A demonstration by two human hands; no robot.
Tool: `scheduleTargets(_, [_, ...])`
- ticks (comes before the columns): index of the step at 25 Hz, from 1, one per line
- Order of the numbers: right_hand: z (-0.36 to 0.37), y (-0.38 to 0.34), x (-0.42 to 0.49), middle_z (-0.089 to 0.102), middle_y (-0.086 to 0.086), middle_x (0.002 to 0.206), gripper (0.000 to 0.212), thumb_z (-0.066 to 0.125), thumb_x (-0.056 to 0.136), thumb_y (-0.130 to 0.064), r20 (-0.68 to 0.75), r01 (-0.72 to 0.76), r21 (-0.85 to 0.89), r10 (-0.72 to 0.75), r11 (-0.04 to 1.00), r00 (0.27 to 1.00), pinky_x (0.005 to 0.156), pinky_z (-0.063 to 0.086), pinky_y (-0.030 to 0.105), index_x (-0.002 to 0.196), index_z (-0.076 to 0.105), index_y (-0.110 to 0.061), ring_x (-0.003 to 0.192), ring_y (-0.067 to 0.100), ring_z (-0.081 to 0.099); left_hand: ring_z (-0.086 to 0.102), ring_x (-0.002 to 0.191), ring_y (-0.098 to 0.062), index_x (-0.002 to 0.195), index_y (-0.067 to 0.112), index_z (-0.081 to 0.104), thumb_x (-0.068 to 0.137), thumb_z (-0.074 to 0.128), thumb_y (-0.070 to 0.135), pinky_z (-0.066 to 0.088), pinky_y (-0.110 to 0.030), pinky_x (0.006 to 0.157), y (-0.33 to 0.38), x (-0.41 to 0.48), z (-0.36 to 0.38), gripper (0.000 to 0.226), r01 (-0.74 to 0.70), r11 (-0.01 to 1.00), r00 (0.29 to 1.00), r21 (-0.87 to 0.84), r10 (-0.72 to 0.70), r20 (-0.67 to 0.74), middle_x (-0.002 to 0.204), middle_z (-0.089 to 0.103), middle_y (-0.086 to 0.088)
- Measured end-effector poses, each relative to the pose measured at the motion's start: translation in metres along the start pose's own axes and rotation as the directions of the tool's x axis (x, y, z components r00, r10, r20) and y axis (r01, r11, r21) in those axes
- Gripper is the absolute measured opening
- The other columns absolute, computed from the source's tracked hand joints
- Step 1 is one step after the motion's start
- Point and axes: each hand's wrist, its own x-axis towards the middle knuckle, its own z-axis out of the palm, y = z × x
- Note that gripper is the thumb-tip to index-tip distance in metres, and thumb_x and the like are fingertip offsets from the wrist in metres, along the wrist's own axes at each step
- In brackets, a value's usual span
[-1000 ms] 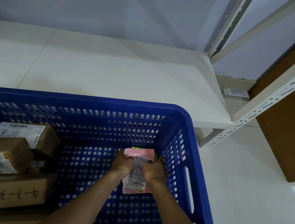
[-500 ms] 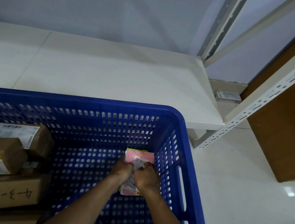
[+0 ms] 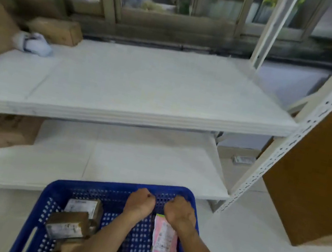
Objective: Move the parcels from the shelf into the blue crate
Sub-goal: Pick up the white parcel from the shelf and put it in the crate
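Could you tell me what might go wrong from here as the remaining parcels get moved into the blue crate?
1. The pink parcel lies flat and thin on the blue crate floor; a heavy box dropped on it may crush it.
2. The cardboard boxes are piled at the crate's left side, so the load may become lopsided.
3. The remaining boxes and the white bundle sit far left on the upper shelf, a long reach, so one could slip.

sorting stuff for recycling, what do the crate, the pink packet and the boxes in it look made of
Blue crate: moulded plastic, judging by its perforated walls and slight sheen. Pink packet: probably a thin plastic mailer, flat and limp, with a printed label. Boxes: brown cardboard, matte, with white paper labels stuck on.
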Motion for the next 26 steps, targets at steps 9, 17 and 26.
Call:
scheduleTargets(9, [-0.284,-0.182,-0.217,0.068,0.01,0.12,0.032,0.044,0.094,-0.024,-0.151,0.135,0.005,-0.133,0.991,0.98,0.082,0.046,0.028,0.113,0.065,-0.009,0.109,0.028,0.064,0.07,0.092,-0.024,0.098,0.006,0.072,0.094,0.044,0.019,0.052,-0.03,0.075,0.24,-0.224,-0.257,0.031,-0.182,0.983,0.978,0.037,0.185,-0.102,0.101,0.076,-0.009])
scheduleTargets(17, [-0.521,-0.323,-0.381,0.069,0.014,0.113,0.034,0.048,0.089,-0.026,-0.336,0.323,-0.108,-0.341,0.94,0.878,0.079,0.048,0.035,0.107,0.068,-0.007,0.107,0.036,0.065,0.068,0.083,-0.03,0.08,0.009,0.068,0.092,0.049,0.02,0.053,-0.038,0.071,0.436,-0.424,-0.468,0.025,-0.42,0.906,0.864,0.05,0.416,-0.283,0.083,0.071,-0.011])
scheduleTargets(26, [-0.641,-0.388,-0.457,0.068,0.007,0.095,0.022,0.05,0.084,-0.025,-0.52,0.438,-0.119,-0.432,0.891,0.737,0.061,0.05,0.032,0.098,0.064,-0.014,0.082,0.025,0.063,0.056,0.076,-0.015,0.121,0.008,0.071,0.098,0.051,0.018,0.034,-0.024,0.051,0.524,-0.505,-0.56,0.032,-0.507,0.859,0.751,0.071,0.48,-0.453,0.125,0.071,-0.009])
